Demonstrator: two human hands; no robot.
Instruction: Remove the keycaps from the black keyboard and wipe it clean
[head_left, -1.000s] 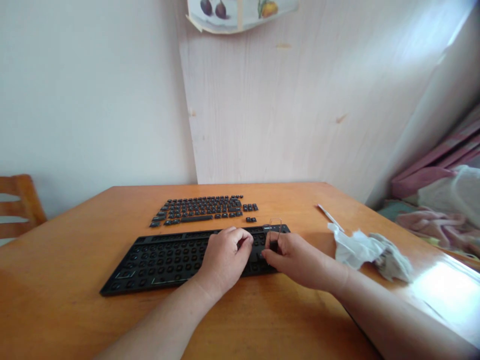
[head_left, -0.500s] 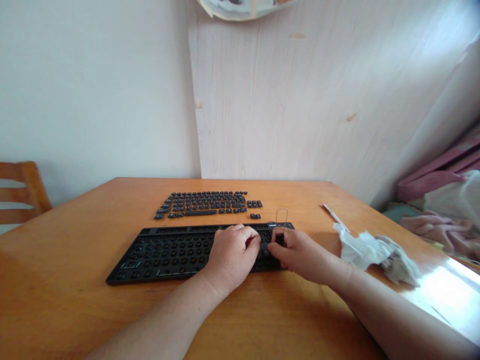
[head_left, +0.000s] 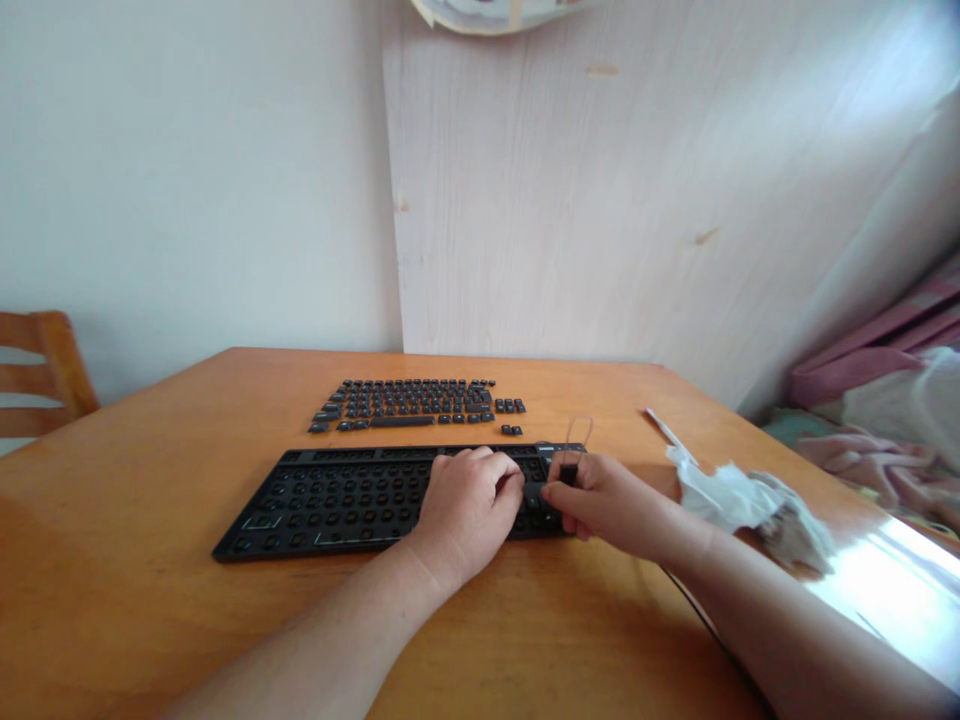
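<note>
A black keyboard (head_left: 330,500) with most of its keycaps off lies across the table in front of me. My left hand (head_left: 469,500) rests over its right half, fingers curled and thumb bent in towards them; its fingertips and anything between them are hidden. Over the keyboard's right end, my right hand (head_left: 596,498) pinches a keycap puller (head_left: 568,474) by its black handle, the thin wire loop sticking up above the fingers. Behind the keyboard, loose black keycaps (head_left: 412,404) lie in rows laid out like a keyboard.
To the right lie a crumpled white tissue (head_left: 720,495), a greyish cloth (head_left: 795,530) and a slim white stick (head_left: 671,435). A dark cable (head_left: 697,610) runs under my right forearm. A wooden chair (head_left: 56,370) stands at left, and pink fabric (head_left: 862,460) is beyond the table's right side.
My right hand has shifted slightly right and tilted, so the puller's wire loop now leans to the right. My left hand stays in place on the keyboard.
</note>
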